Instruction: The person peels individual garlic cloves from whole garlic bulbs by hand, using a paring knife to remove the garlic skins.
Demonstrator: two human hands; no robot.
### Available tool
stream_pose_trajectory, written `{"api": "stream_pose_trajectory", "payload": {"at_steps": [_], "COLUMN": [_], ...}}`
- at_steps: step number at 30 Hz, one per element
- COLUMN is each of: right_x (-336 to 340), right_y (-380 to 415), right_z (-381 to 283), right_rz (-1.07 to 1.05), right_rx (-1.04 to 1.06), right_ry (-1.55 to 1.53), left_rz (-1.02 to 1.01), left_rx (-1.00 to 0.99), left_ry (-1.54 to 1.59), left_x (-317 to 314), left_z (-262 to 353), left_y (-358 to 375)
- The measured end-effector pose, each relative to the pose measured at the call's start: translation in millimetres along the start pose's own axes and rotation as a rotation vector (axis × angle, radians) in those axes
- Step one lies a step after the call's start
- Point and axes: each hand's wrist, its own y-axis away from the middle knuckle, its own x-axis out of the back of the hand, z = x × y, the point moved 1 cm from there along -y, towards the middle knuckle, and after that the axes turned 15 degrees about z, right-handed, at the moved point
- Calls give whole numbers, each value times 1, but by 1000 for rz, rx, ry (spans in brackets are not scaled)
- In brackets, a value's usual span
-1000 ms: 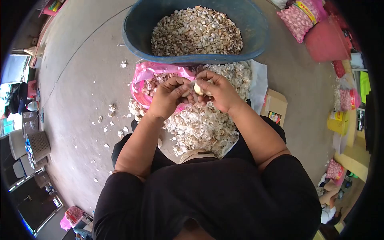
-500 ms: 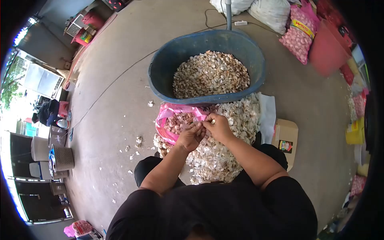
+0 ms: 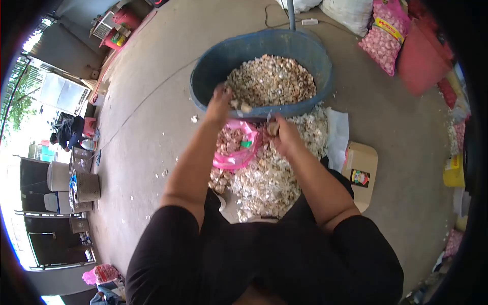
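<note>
My left hand (image 3: 221, 104) is over the near left rim of the blue tub (image 3: 201, 66), its fingers smeared by motion. Small pale pieces blur beside it. The tub holds a heap of garlic-like cloves (image 3: 274, 79). My right hand (image 3: 282, 133) is just below the tub's near rim, its fingers closed around a small brownish piece. Beneath and between my hands lies an open pink plastic bag (image 3: 234, 161) with pinkish cloves and a small green item (image 3: 246, 144) inside. A pile of papery white skins (image 3: 267, 185) spreads between my legs.
A flat cardboard piece (image 3: 363, 162) and a white sheet (image 3: 337, 137) lie at the right. Filled pink net bags (image 3: 384, 43) and a red basket (image 3: 422, 58) stand back right. Perforated baskets (image 3: 86, 188) and another person (image 3: 68, 133) are at the left.
My hands have separated. The left moved up to the tub's rim; the right moved slightly right and toward me no longer touches it. The green item now shows in the pink bag.
</note>
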Motion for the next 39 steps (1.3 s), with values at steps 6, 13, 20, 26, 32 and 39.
{"api": "stream_pose_trajectory", "payload": {"at_steps": [6, 13, 20, 26, 32, 39], "right_x": [-8, -22, -38, -46, -42, -46], "right_y": [10, 0, 12, 25, 20, 12], "right_z": [-21, 6, 9, 21, 34, 48], "right_rz": [-144, -258, -287, -419, -437, -345], "right_rx": [-55, 371, 787, 831, 754, 734], "right_ry": [-193, 232, 772, 884, 965, 823], "left_rz": [-328, -167, 42, -164, -324, -406], "left_rx": [-150, -244, -369, -252, 8, 104], "left_ry": [-345, -218, -445, -55, 88, 410], "left_x": [-23, -9, 28, 50, 61, 59], "left_z": [25, -14, -3, -30, -56, -78], "left_y": [40, 60, 88, 82, 59, 47]}}
